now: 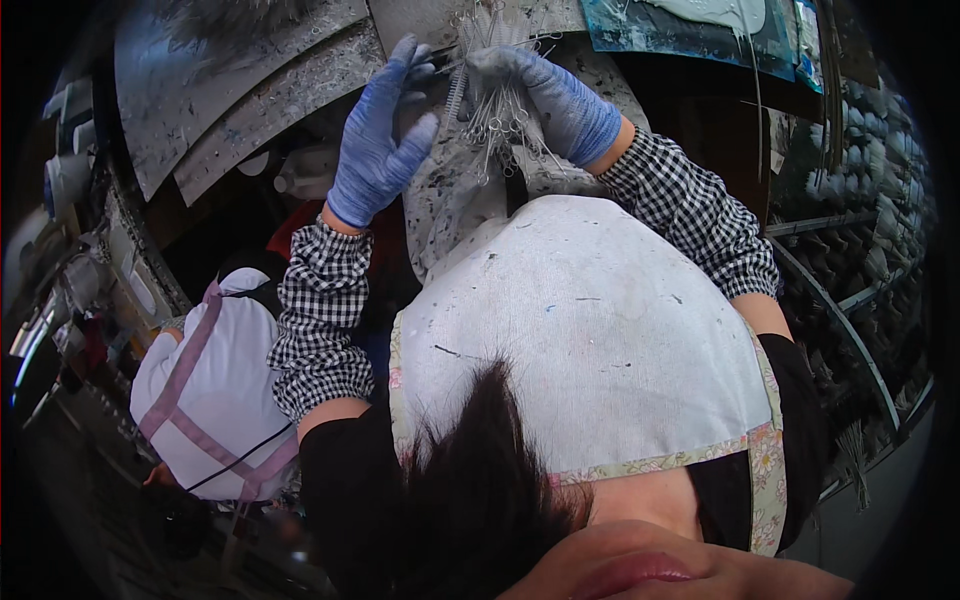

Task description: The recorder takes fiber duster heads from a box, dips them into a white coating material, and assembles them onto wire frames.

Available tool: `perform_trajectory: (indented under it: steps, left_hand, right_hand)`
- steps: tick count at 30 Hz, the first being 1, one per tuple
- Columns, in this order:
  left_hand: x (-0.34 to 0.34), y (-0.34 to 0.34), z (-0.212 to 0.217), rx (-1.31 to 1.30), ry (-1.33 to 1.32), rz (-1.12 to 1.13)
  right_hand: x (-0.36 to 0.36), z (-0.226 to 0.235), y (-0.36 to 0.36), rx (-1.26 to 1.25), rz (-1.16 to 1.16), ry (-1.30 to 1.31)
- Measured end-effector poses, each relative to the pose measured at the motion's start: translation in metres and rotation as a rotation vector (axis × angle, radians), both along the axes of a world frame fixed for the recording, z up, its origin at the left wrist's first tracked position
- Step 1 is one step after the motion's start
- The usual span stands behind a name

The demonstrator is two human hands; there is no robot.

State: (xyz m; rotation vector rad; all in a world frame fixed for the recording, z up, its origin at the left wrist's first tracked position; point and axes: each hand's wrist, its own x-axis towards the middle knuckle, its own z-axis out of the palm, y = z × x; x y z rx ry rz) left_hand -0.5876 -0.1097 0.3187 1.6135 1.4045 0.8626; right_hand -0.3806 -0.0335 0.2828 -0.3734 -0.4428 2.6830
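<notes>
At the top middle, a bundle of thin wire brushes (pixel 497 115) with looped ends lies over my lap. My right hand (pixel 565 105), in a blue-grey glove, is closed around the upper part of the bundle, and the wire loops fan out below its fingers. One brush with spiral bristles (pixel 457 93) stands out on the bundle's left side. My left hand (pixel 380 145), gloved in blue too, is just left of the bundle. Its fingers are stretched upward and its thumb is apart, with nothing plainly held. Checked sleeves cover both forearms.
Grey, paint-flecked boards (pixel 240 90) form the work surface at the upper left. A blue sheet (pixel 690 40) with white paste lies at the upper right. Racks of brushes (pixel 870 170) stand on the right. Another person (pixel 215 390) in white sits at the lower left.
</notes>
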Motion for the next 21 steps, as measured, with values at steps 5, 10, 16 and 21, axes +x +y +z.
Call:
perform_trajectory:
  steps: [5,10,16,21]
  left_hand:
    - [0.01,0.022,-0.015,0.847,0.479,-0.214]
    - [0.019,0.034,-0.021,1.069,0.705,-0.312]
    - [0.019,0.035,-0.009,1.163,0.762,-0.385]
    - [0.018,0.039,0.008,0.992,0.669,-0.572]
  right_hand:
    - [0.002,0.023,-0.019,-0.039,-0.056,-0.093]
    - [0.005,-0.006,-0.018,0.467,-0.08,-0.074]
    - [0.005,0.008,-0.012,0.403,0.094,-0.215]
    - [0.002,-0.02,-0.007,0.866,0.067,-0.143]
